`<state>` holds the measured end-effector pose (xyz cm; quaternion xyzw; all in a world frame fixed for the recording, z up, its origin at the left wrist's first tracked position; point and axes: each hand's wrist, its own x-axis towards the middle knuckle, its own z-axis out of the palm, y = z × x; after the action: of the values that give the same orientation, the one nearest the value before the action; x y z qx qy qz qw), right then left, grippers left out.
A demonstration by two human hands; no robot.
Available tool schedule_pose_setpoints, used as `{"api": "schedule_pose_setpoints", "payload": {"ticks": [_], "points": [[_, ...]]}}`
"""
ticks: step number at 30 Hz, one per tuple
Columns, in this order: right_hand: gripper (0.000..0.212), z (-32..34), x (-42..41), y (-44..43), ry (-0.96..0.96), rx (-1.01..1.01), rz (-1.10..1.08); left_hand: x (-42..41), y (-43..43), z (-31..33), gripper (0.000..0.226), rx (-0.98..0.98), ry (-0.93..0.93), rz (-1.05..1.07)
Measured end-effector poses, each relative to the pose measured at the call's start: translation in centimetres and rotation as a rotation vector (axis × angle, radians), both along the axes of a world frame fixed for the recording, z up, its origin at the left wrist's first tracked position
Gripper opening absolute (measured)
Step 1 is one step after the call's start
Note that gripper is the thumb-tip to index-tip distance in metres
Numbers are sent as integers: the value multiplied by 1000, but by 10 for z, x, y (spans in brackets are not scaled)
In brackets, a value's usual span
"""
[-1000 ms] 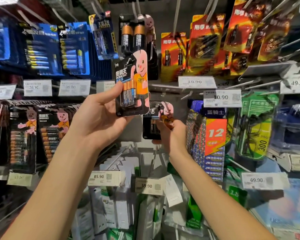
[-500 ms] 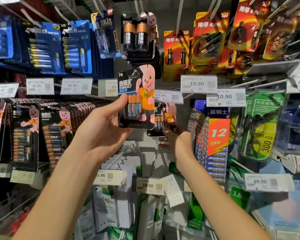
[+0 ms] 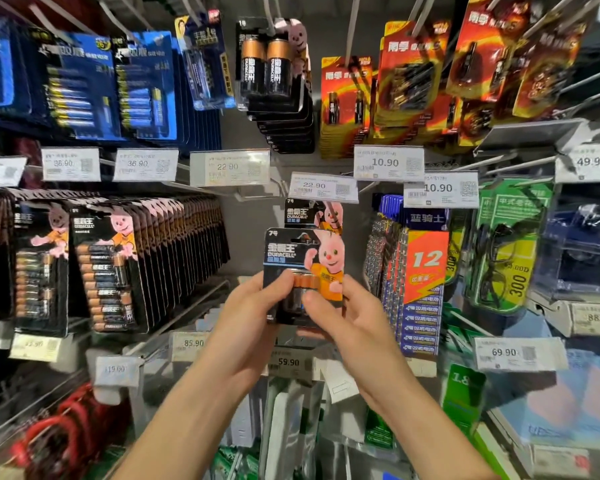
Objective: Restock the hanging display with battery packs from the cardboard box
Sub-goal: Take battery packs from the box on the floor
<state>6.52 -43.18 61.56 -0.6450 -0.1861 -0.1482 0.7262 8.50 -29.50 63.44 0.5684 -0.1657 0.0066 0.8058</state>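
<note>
Over on the left, the long row of black bunny-printed battery cards [image 3: 118,265] hangs full on its pegs, nothing touched there. Now the action: the left hand [image 3: 250,317] has come down from where it held the pack high a second ago. Its thumb presses on the front and its fingers wrap behind the left edge. In its grip is the black blister pack with the pink bunny and two small copper-topped cells [image 3: 305,254], upright and facing us. It now sits below the white 22.90 price tag [image 3: 323,187] rather than up beside it.

And the right hand [image 3: 354,323] has joined in! It has left the peg and closed on the same pack, thumb laid across the clear bubble, fingers curled behind the right edge. So both hands hold one pack and neither is free.

Just behind and above it, a single matching black hanging pack [image 3: 312,214] sits on the peg under that tag, apart from the held one as far as I can tell. Further right, the blue-and-orange card marked 12 [image 3: 426,271] is left alone.

My read: the pack isn't hung yet and is being lined up, hole to peg tip. The cardboard box is out of view.
</note>
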Motion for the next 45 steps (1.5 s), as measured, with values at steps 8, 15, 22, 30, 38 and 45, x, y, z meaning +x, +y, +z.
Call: {"api": "schedule_pose_setpoints", "payload": {"ticks": [8, 15, 22, 30, 38, 45], "points": [[28, -1, 13, -13, 33, 100, -234, 4, -9, 40, 33, 111, -173, 200], [22, 12, 24, -15, 73, 77, -229, 2, 8, 83, 33, -31, -253, 74], [21, 37, 40, 2, -67, 0, -235, 1, 11, 85, 36, -6, -265, 65], [24, 38, 52, 13, -87, -39, -294, 4, 14, 80, 37, 19, -282, 57], [19, 33, 52, 14, -156, -7, -350, 7, 11, 76, 35, 27, -292, 73], [12, 30, 65, 12, -62, 47, -367, 8, 10, 73, 35, 31, -299, 64]]}}
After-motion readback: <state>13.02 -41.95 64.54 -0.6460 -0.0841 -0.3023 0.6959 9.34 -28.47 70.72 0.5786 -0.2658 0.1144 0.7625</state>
